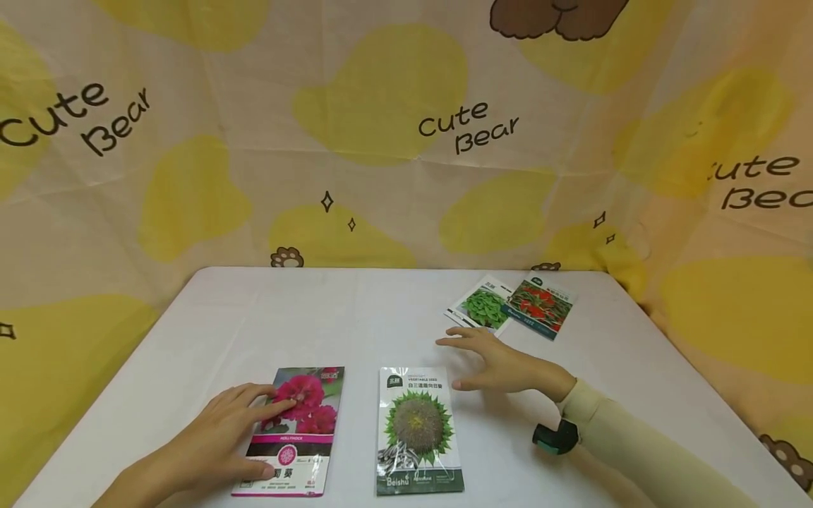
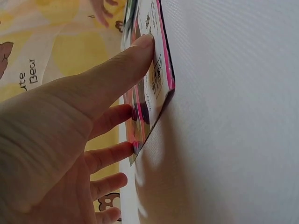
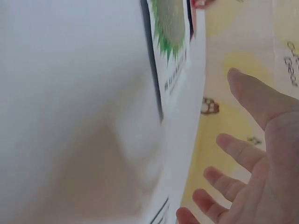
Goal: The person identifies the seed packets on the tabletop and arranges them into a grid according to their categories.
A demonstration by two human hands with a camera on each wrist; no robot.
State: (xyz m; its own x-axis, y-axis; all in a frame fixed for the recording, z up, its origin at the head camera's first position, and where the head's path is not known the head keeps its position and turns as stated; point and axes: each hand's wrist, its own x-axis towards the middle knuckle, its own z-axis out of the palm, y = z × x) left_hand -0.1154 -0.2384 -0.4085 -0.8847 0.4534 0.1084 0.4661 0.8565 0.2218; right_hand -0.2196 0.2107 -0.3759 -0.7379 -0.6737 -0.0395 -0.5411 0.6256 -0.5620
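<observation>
A pink-flowered hollyhock seed packet (image 1: 305, 423) lies at the front left of the white table. My left hand (image 1: 222, 437) rests on its left side, thumb on the lower part and fingers stretched over the flower picture; the left wrist view shows the thumb (image 2: 140, 46) lying on the packet's face. To the right lies a sunflower seed packet (image 1: 419, 430), flat and upright to me. My right hand (image 1: 495, 360) hovers beyond its upper right corner, fingers spread, holding nothing; the right wrist view shows that packet (image 3: 170, 42) apart from the fingers.
At the back right, a green leafy seed packet (image 1: 485, 307) lies partly under a red-pepper seed packet (image 1: 540, 307). The white table (image 1: 305, 317) ends against a yellow patterned cloth (image 1: 381, 176). A dark device (image 1: 555, 437) sits on my right wrist.
</observation>
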